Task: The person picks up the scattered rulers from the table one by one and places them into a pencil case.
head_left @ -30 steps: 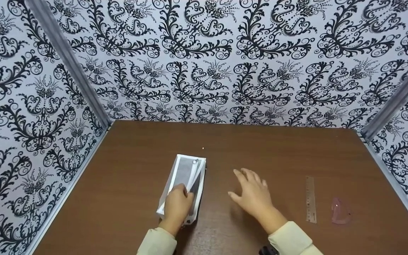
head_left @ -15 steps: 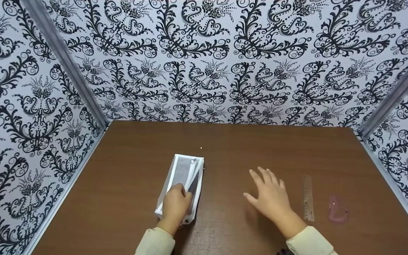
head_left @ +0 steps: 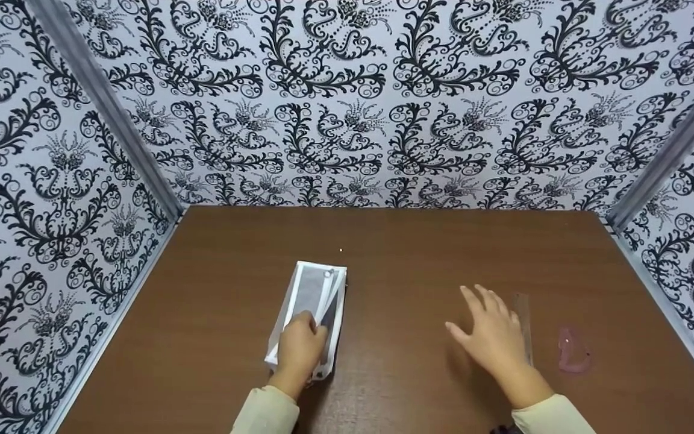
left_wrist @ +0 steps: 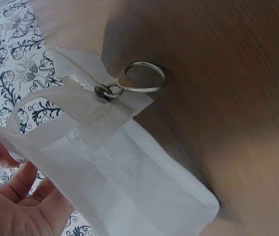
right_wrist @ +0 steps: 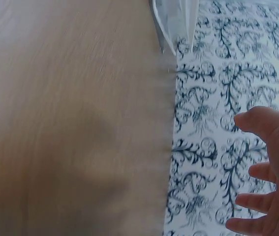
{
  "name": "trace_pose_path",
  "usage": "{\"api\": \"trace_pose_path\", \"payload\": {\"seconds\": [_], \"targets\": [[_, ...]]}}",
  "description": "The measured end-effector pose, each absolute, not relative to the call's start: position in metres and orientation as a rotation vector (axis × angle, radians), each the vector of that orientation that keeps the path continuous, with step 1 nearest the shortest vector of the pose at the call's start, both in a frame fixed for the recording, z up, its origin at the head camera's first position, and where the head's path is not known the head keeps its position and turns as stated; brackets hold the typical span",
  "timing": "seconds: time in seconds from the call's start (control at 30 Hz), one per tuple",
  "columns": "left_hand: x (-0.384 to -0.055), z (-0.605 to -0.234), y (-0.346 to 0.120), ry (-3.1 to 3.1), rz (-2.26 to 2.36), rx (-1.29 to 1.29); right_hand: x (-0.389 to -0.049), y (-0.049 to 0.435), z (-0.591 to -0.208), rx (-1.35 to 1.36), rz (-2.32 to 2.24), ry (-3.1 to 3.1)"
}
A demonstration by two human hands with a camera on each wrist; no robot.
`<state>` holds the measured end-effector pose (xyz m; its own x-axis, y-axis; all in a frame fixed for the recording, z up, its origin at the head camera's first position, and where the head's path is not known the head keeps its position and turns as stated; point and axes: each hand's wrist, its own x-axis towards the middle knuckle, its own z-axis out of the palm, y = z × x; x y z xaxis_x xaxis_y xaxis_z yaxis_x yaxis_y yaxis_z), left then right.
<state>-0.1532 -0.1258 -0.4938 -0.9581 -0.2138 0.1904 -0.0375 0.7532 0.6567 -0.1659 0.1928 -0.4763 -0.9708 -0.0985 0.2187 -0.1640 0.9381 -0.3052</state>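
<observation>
A white mesh zip pouch (head_left: pixel 309 289) stands on the brown table, its zipped top partly undone. My left hand (head_left: pixel 300 349) pinches the top edge of the pouch near its front end. In the left wrist view the zipper's metal ring pull (left_wrist: pixel 144 77) hangs at the far end of the pouch (left_wrist: pixel 129 182), and the fingers (left_wrist: pixel 23 184) hold the fabric edge. My right hand (head_left: pixel 494 331) hovers over the table with fingers spread, holding nothing. It partly covers a clear ruler (head_left: pixel 523 310). To the right of that lies a pink translucent protractor (head_left: pixel 573 352).
The brown table (head_left: pixel 407 259) meets a patterned wall (head_left: pixel 347 120) at the back and at both sides. A tiny white speck (head_left: pixel 341 249) lies behind the pouch. A dark object (head_left: pixel 503 429) shows by the right sleeve.
My right hand has moved right, away from the pouch, and now overlaps the ruler in the head view. The left hand keeps its hold on the pouch.
</observation>
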Motion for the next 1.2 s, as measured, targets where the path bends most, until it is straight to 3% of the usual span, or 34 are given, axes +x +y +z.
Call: {"api": "trace_pose_path", "payload": {"seconds": [0.57,1.2], "targets": [[-0.157,-0.497,-0.124,-2.671,-0.982,0.185,-0.148,0.258,-0.481,-0.052,0.719,-2.990],[-0.156,-0.497,-0.121,-2.706,-0.987,0.190,-0.140,0.293,-0.487,-0.253,0.989,-3.071]]}}
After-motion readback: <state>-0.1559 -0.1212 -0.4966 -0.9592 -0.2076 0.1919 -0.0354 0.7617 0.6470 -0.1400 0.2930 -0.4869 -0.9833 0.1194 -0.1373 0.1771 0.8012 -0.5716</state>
